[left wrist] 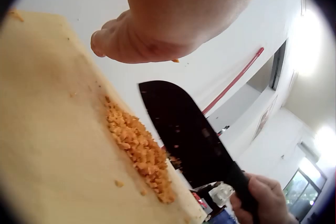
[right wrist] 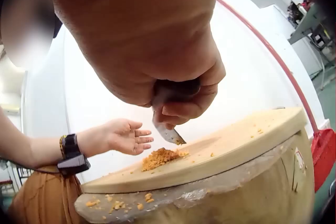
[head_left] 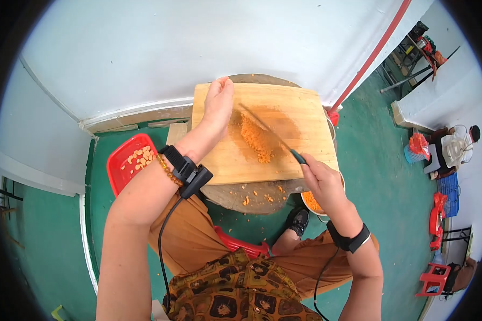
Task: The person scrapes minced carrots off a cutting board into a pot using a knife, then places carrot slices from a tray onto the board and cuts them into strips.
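Observation:
My right hand [head_left: 324,177] grips the dark handle of a kitchen knife [left wrist: 181,129], whose broad blade stands over the cutting board [head_left: 209,160]. Under and beside the blade lies a heap of finely chopped orange food [head_left: 254,138], perhaps carrot by its colour, with a damp orange stain around it. My left hand [head_left: 218,107] is raised over the board's left side, apart from the knife and the heap. In the right wrist view the left hand [right wrist: 128,136] shows its palm with the fingers extended, holding nothing.
The board rests on a round wooden stump [head_left: 235,199] with scattered orange bits. A red basin [head_left: 124,179] with orange slices stands left; a pot [head_left: 311,203] of orange pieces sits below the board's right corner. A white wall [head_left: 160,48] rises behind.

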A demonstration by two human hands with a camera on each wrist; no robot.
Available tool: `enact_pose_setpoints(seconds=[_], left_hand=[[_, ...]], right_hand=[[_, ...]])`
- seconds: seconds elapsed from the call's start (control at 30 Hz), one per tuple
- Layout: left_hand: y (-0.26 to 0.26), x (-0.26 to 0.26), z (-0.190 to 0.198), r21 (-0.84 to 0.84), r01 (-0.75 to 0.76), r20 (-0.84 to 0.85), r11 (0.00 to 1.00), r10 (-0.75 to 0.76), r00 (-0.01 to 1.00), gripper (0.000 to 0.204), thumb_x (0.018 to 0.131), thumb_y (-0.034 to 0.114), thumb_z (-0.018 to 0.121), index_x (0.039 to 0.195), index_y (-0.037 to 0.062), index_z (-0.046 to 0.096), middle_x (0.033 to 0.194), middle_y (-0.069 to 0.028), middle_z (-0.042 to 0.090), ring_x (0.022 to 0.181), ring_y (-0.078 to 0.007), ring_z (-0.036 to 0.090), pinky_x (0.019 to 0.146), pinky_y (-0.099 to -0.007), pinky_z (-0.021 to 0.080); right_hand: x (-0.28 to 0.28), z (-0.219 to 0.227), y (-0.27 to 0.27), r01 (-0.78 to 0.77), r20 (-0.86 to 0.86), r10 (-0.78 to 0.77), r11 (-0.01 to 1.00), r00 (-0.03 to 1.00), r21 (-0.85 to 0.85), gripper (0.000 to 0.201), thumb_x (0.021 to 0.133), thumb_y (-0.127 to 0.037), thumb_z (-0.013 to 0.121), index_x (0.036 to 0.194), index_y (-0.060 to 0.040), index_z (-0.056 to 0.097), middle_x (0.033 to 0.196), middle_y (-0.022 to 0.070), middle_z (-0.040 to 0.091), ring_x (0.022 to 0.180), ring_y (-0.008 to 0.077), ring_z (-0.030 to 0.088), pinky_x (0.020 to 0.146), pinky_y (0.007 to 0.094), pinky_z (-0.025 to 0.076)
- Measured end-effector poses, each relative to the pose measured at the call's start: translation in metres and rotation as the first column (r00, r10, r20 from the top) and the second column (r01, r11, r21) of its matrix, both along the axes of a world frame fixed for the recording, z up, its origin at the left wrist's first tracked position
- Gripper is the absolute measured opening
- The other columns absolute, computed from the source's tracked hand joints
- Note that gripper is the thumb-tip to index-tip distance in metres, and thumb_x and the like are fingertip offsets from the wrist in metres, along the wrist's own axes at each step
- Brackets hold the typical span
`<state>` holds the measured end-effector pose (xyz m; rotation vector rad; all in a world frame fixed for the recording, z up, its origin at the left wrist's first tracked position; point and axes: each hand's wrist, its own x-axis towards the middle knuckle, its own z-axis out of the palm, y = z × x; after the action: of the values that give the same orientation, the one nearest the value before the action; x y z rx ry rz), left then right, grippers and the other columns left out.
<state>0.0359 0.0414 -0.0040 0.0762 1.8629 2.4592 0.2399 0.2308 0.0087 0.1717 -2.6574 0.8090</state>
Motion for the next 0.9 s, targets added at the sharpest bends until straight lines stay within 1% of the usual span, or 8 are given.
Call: enact_pose_setpoints(seconds=[0.1,0.17,0.2,0.33,0.5,0.7,0.8,0.9], left_hand=[[0.002,-0.002,-0.014,-0.23,0.125,-0.008,0.965,-0.13,0.991,0.043,0.097,0.035,0.043,0.12,-0.0016,0.049,0.119,-0.0123,0.054,0.111,-0.0191,0.049,0.095,-0.0307,0.038],[0.006,-0.022,-0.052,-0.548,0.183,-0.124,0.816,-0.295,0.947,0.046,0.096,0.041,0.039,0.114,-0.0003,0.05,0.118,-0.0151,0.054,0.112,-0.0251,0.049,0.096,-0.0372,0.037],[0.007,-0.024,-0.055,-0.687,0.18,-0.157,0.704,-0.386,0.909,0.048,0.095,0.044,0.038,0.112,0.0004,0.051,0.118,-0.0165,0.053,0.113,-0.0281,0.048,0.097,-0.0405,0.037],[0.017,0.008,-0.045,-0.762,0.015,-0.286,0.648,-0.357,0.889,0.049,0.095,0.048,0.035,0.104,0.0028,0.052,0.114,-0.0181,0.054,0.115,-0.0341,0.045,0.096,-0.0505,0.034],[0.023,0.009,-0.045,-0.777,0.077,-0.235,0.625,-0.401,0.886,0.048,0.096,0.047,0.035,0.104,0.0028,0.052,0.111,-0.0182,0.054,0.113,-0.034,0.045,0.095,-0.0511,0.033],[0.023,0.019,-0.055,-0.782,0.075,-0.267,0.618,-0.442,0.856,0.047,0.097,0.043,0.035,0.106,0.0006,0.053,0.113,-0.0206,0.054,0.113,-0.0369,0.047,0.096,-0.0517,0.033],[0.029,0.033,-0.065,-0.741,-0.224,-0.528,0.633,-0.344,0.776,0.047,0.097,0.039,0.038,0.108,-0.0039,0.055,0.102,-0.0228,0.057,0.097,-0.0391,0.053,0.084,-0.0464,0.041],[0.03,0.037,-0.066,-0.719,-0.277,-0.578,0.637,-0.327,0.748,0.049,0.097,0.039,0.039,0.11,-0.0056,0.055,0.102,-0.0236,0.057,0.098,-0.0397,0.053,0.085,-0.0474,0.041]], right_hand=[[0.019,0.0,0.0,0.204,0.103,-0.178,0.906,0.979,-0.37,0.027,0.095,-0.015,0.052,0.118,-0.0005,0.057,0.072,0.0095,0.06,0.055,0.0164,0.056,0.047,0.0292,0.044],[0.032,-0.002,0.001,0.375,0.305,-0.217,0.551,0.927,-0.746,0.03,0.097,-0.017,0.049,0.121,-0.001,0.056,0.07,0.0047,0.059,0.049,0.0089,0.05,0.041,0.0233,0.039],[0.037,-0.007,-0.003,0.406,0.309,-0.274,0.462,0.911,-0.788,0.027,0.099,-0.022,0.045,0.112,-0.002,0.058,0.07,0.0004,0.055,0.045,0.0052,0.043,0.037,0.0183,0.033],[0.063,-0.02,-0.015,0.498,0.443,-0.324,0.11,0.836,-0.86,0.026,0.1,-0.028,0.041,0.09,-0.0074,0.052,0.071,0.0006,0.053,0.045,0.006,0.043,0.035,0.0203,0.034],[0.072,-0.034,-0.045,0.481,0.461,-0.305,-0.011,0.833,-0.877,0.027,0.1,-0.028,0.042,0.116,-0.0076,0.051,0.073,0.002,0.053,0.046,0.0066,0.042,0.035,0.0205,0.034],[0.057,-0.032,-0.086,0.463,0.446,-0.187,0.051,0.875,-0.885,0.039,0.101,-0.026,0.041,0.137,-0.0112,0.039,0.076,0.0017,0.05,0.049,0.0074,0.041,0.039,0.0212,0.034],[0.051,-0.034,-0.099,0.45,0.44,-0.156,0.034,0.884,-0.892,0.038,0.101,-0.026,0.04,0.137,-0.0117,0.039,0.075,0.0015,0.05,0.049,0.0076,0.041,0.038,0.0214,0.034],[0.044,-0.038,-0.112,0.439,0.433,-0.112,0.028,0.894,-0.898,0.038,0.101,-0.025,0.04,0.137,-0.0114,0.039,0.075,0.0009,0.05,0.049,0.0076,0.042,0.038,0.0218,0.035]])
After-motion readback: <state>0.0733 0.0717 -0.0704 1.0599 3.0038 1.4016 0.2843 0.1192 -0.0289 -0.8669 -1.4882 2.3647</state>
